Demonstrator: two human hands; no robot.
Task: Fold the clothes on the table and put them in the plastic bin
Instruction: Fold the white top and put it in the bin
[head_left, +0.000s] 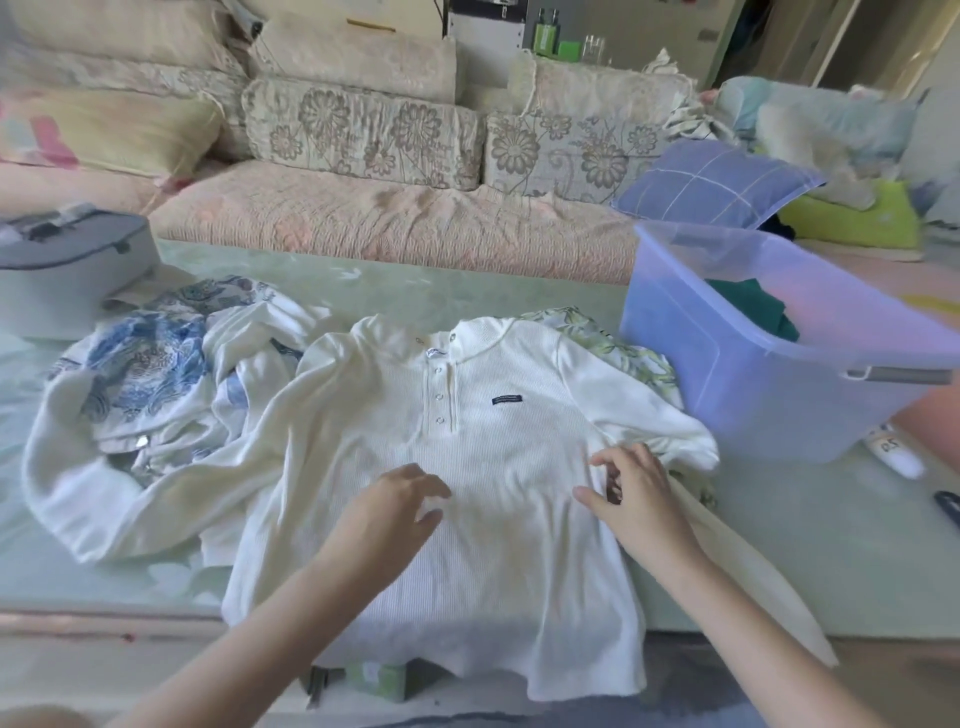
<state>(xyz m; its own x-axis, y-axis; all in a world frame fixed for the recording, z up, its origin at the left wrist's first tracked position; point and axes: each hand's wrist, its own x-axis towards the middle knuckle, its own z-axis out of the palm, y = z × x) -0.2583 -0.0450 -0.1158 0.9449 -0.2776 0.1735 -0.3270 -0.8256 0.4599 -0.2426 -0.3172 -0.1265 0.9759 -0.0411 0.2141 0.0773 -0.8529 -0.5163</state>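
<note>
A grey hard-shelled case (67, 260) with rounded corners sits at the far left of the bench (857, 545), whose top is pale green and glossy. Beside it lies a crumpled heap: a blue-patterned garment (145, 358) of thin printed cloth, tangled with white fabric, so its outline is hard to follow. A long white sleeve loops round the heap's near side. In the middle the white shirt (467, 571) lies face up and spread flat. It is a ribbed knit with a buttoned placket and a small dark label on the chest, and its hem hangs over the bench's near edge, partly hiding a small green box (374, 678) below. The left hand (395, 506) rests on the shirt's middle, fingers relaxed and loosely spread. The right hand (634, 493) is at the shirt's right side with thumb out and fingers bent down onto the cloth; whether they pinch it cannot be told. A green floral garment (623, 348) shows from under the shirt's right shoulder, mostly covered. Just beside it stands the plastic bin (753, 395), translucent blue-violet and rectangular, its right side cut off by the frame, with dark green cloth (753, 306) inside. A white tube (893, 452) lies past the bin's near corner. Bare bench lies in front of the bin and behind the clothes.
</note>
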